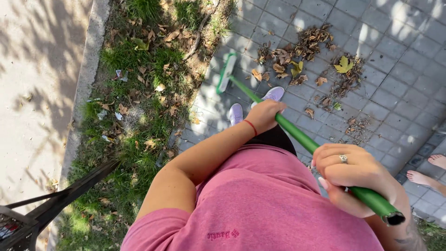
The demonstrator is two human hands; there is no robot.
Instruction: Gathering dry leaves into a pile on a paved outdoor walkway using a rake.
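A broom with a green handle [297, 135] and a green and white head [226, 72] reaches across grey paving. My left hand [265, 115], with a red string at its wrist, grips the handle at mid-length. My right hand [354, 178], wearing a ring, grips the handle near its top end. The broom head rests on the pavers next to a pile of dry brown leaves [306, 56]. My pale shoes [274, 94] stand just behind the broom head.
A strip of grass with litter and fallen leaves [139, 107] runs left of the grey pavers [399, 79], bordered by a concrete kerb [88, 65]. A dark metal frame [42, 211] stands at the lower left. Another person's bare feet [429, 172] show at the right edge.
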